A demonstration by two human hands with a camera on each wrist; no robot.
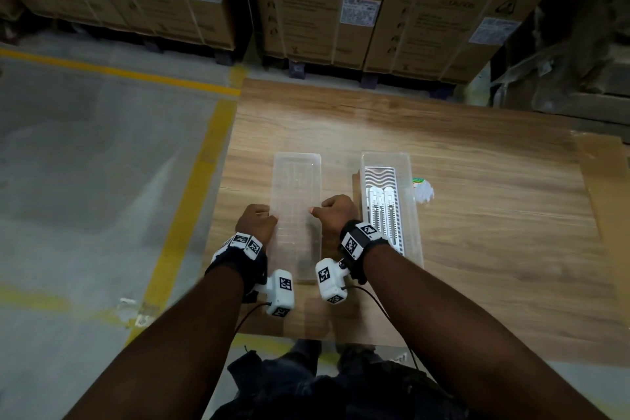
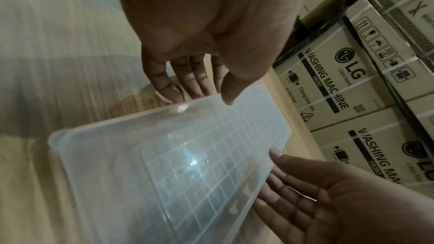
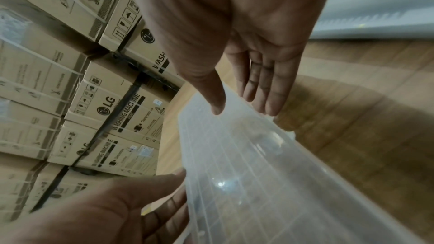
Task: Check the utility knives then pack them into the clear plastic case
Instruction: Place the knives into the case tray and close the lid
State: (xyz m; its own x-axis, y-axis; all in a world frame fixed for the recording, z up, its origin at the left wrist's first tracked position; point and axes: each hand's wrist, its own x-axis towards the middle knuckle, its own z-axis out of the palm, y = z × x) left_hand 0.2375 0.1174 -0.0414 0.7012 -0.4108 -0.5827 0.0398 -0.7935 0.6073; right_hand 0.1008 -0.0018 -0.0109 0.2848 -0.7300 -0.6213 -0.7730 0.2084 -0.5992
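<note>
A clear ribbed lid (image 1: 296, 181) sits lengthwise in front of me on the wooden table (image 1: 477, 164). My left hand (image 1: 271, 216) holds its left long edge and my right hand (image 1: 318, 211) its right long edge. In the left wrist view, the left hand (image 2: 209, 92) has its thumb on top of the lid (image 2: 187, 164) and its fingers under the rim. The right wrist view shows the right hand (image 3: 241, 97) pinching the lid (image 3: 246, 164) the same way. To the right stands the clear plastic case (image 1: 416, 242) with white utility knives (image 1: 383, 211) lying inside.
A small white label scrap (image 1: 423, 192) lies just right of the case. Stacked cardboard boxes (image 1: 324, 10) stand behind the table's far edge. Grey floor with a yellow line (image 1: 191, 198) runs along the table's left edge.
</note>
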